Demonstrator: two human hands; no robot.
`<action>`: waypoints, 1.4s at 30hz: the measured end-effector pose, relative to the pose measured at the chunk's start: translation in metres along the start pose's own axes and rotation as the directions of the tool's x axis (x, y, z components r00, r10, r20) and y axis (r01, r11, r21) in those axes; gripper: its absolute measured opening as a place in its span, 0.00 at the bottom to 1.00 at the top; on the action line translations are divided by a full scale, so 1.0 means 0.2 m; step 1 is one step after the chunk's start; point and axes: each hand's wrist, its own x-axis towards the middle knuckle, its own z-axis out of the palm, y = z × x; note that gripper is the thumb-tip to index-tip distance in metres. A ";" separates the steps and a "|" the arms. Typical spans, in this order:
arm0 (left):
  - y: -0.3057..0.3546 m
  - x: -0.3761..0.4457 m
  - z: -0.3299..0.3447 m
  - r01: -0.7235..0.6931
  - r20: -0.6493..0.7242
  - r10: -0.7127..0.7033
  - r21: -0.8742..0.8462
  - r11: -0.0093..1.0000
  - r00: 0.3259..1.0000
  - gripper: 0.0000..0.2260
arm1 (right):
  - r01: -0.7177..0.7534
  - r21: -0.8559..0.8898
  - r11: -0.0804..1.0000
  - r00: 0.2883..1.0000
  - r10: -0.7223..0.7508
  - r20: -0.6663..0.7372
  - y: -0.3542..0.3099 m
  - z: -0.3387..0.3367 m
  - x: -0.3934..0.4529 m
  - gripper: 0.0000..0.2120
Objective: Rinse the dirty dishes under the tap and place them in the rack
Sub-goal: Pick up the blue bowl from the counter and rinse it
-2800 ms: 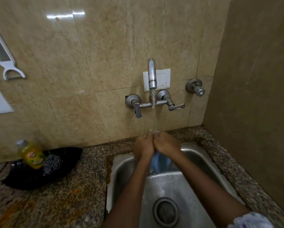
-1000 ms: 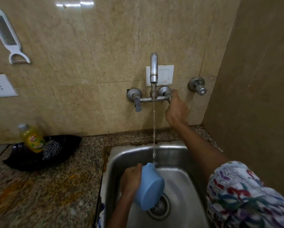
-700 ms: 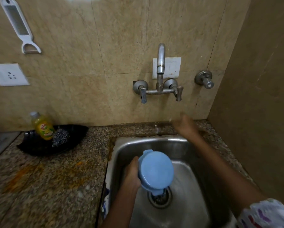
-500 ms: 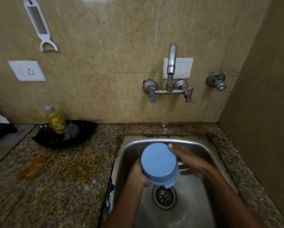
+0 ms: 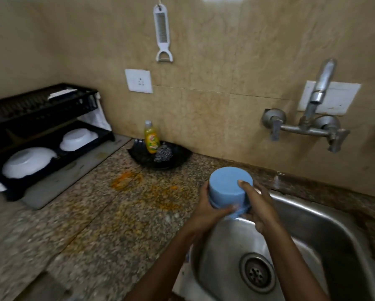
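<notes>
I hold the round light-blue plastic container [image 5: 230,189] upside down, base up, over the left rim of the steel sink [image 5: 325,216]. My left hand [image 5: 210,210] closes its grip round the near side and my right hand [image 5: 259,205] clasps the far side, thumb on the base. No water runs from the wall-mounted steel tap [image 5: 317,92], so I judge rinsing done and the carry to the rack in hand. Next I must swing it left across the speckled granite bench [image 5: 91,231] to the black two-tier dish rack [image 5: 41,118] at the bench's far left edge. Two white bowls [image 5: 29,161] lie upturned on its lower tier, with room between. The black tray [image 5: 160,158] with the yellow soap bottle [image 5: 151,140] and steel scrubber [image 5: 163,154] sits by the wall, beside my path.
</notes>
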 end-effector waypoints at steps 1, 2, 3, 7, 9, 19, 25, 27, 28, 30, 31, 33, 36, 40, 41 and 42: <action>0.01 0.01 -0.05 -0.043 -0.024 0.043 0.021 0.999 0.999 0.46 | 0.022 -0.021 1.000 0.999 -0.021 0.029 -0.02 0.08 -0.01 0.36; 0.01 0.02 -0.10 -0.069 -0.065 0.071 0.031 0.997 0.995 0.46 | 0.046 -0.041 0.998 0.997 -0.043 0.068 -0.04 0.15 -0.02 0.32; 0.02 0.04 -0.16 -0.079 -0.117 0.082 0.030 0.996 0.990 0.46 | 0.074 -0.064 0.995 0.991 -0.066 0.116 -0.05 0.23 -0.04 0.29; 0.06 0.08 -0.47 -0.056 -0.208 0.056 0.004 0.998 0.977 0.43 | 0.198 -0.152 0.968 0.932 -0.138 0.335 -0.12 0.51 -0.06 0.31; 0.08 0.10 -0.68 -0.029 -0.249 0.019 -0.038 0.999 0.968 0.42 | 0.261 -0.249 0.933 0.906 -0.147 0.397 -0.14 0.67 -0.04 0.39; 0.35 0.36 -1.78 -0.115 -0.357 0.092 -0.044 0.992 0.929 0.38 | 0.617 -0.366 0.696 0.731 -0.336 0.594 -0.23 1.68 0.07 0.39; 0.76 0.58 -2.31 -0.343 -0.412 0.321 0.021 0.939 0.853 0.38 | 0.746 -0.242 0.621 0.632 -0.543 0.552 -0.55 2.33 0.16 0.28; 0.88 0.66 -2.47 -0.380 -0.379 0.364 0.036 0.924 0.851 0.32 | 0.798 -0.225 0.559 0.574 -0.593 0.564 -0.67 2.53 0.19 0.28; 0.94 0.70 -2.55 -0.392 -0.361 0.380 0.045 0.919 0.851 0.29 | 0.812 -0.216 0.543 0.556 -0.604 0.571 -0.72 2.63 0.21 0.27; 1.01 0.81 -2.71 -0.392 -0.351 0.378 0.035 0.919 0.856 0.25 | 0.832 -0.215 0.512 0.530 -0.616 0.583 -0.81 2.79 0.25 0.24; 1.03 0.86 -2.78 -0.382 -0.355 0.365 0.023 0.924 0.861 0.27 | 0.833 -0.239 0.500 0.535 -0.617 0.577 -0.84 2.87 0.28 0.23; 1.06 0.94 -2.88 -0.355 -0.361 0.332 0.004 0.935 0.871 0.31 | 0.813 -0.281 0.509 0.568 -0.591 0.573 -0.88 3.01 0.33 0.22; 1.08 1.04 -2.99 -0.322 -0.380 0.288 -0.027 0.946 0.879 0.28 | 0.785 -0.337 0.520 0.609 -0.551 0.570 -0.89 3.15 0.42 0.23; 1.05 1.18 -3.05 -0.259 -0.411 0.204 -0.084 0.962 0.889 0.41 | 0.793 -0.436 0.426 0.609 -0.561 0.560 -0.89 3.25 0.52 0.27; 1.03 1.22 -3.07 -0.233 -0.399 0.178 -0.093 0.968 0.900 0.44 | 0.789 -0.452 0.416 0.614 -0.549 0.567 -0.88 3.26 0.55 0.26; 1.01 1.24 -3.08 -0.202 -0.387 0.148 -0.101 0.974 0.910 0.45 | 0.782 -0.464 0.415 0.623 -0.531 0.574 -0.86 3.28 0.58 0.27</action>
